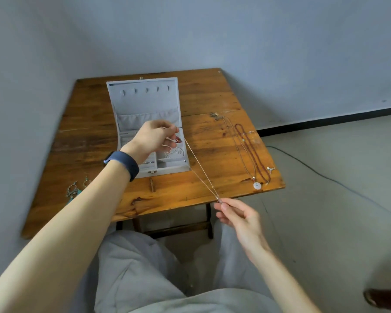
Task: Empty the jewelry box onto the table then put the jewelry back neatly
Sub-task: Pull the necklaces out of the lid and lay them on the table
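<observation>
While left hand (154,136) reaches over jewelry box (145,102), grip pinching chain (203,171), right hand (237,215) pinches chain's other end.

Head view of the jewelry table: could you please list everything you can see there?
light grey fabric-lined jewelry box: one, grey, open at mid-table
thin silver chain necklace: one, silvery, stretched from box to near edge
dark red bead necklace: one, red, table's right side
thin chain with white ring pendant: one, silver and white, beside the beads
dangling turquoise earrings: two, silver and turquoise, near-left table
brown wooden table: one, brown, by the wall
black cable: one, black, floor at right
dark blue wristband: one, blue, left wrist
left hand: pinches chain over box
right hand: pinches chain's lower end
</observation>
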Demonstrator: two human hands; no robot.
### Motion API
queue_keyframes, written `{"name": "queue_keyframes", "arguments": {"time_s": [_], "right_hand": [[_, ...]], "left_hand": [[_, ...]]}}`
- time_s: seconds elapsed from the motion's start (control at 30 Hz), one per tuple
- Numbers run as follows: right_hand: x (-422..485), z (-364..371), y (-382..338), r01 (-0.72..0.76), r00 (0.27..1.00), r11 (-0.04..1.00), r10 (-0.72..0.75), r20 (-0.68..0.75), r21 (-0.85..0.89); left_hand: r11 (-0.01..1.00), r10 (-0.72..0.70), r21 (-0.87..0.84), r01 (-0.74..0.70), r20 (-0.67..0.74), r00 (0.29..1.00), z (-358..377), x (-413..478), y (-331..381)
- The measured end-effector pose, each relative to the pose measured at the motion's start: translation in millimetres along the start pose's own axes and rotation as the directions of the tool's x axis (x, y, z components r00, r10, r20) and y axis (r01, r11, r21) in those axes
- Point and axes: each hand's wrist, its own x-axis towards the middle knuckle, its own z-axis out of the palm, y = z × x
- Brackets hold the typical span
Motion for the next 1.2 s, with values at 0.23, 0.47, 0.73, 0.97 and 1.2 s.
{"name": "queue_keyframes", "arguments": {"time_s": [0.23,0.47,0.73,0.97,1.2], "right_hand": [[9.1,-20.2,2.0,0.028,0.985,0.993,-0.008,-0.175,0.112],[31.5,-40.8,-1.1,0.089,0.936,0.972,-0.007,-0.352,0.217],[39.1,-52.5,0.1,0.149,0.898,0.935,0.009,-0.440,0.322],[42.9,-55.2,-0.4,0.151,0.896,0.954,-0.021,-0.443,0.259],[39.0,-54.5,-0.9,0.133,0.917,0.956,-0.018,-0.399,0.262]], "left_hand": [[0.809,0.277,0.546,-0.217,-0.029,0.960,48.2,45.7,8.5],[0.941,0.165,0.288,-0.180,0.078,0.983,88.8,83.2,17.5],[0.972,-0.082,-0.189,0.138,0.280,0.956,101.3,103.4,19.0],[0.930,-0.121,-0.304,0.207,0.279,0.953,95.1,106.4,16.4],[0.895,-0.131,-0.353,0.274,0.378,0.916,78.7,106.2,20.4]]}}
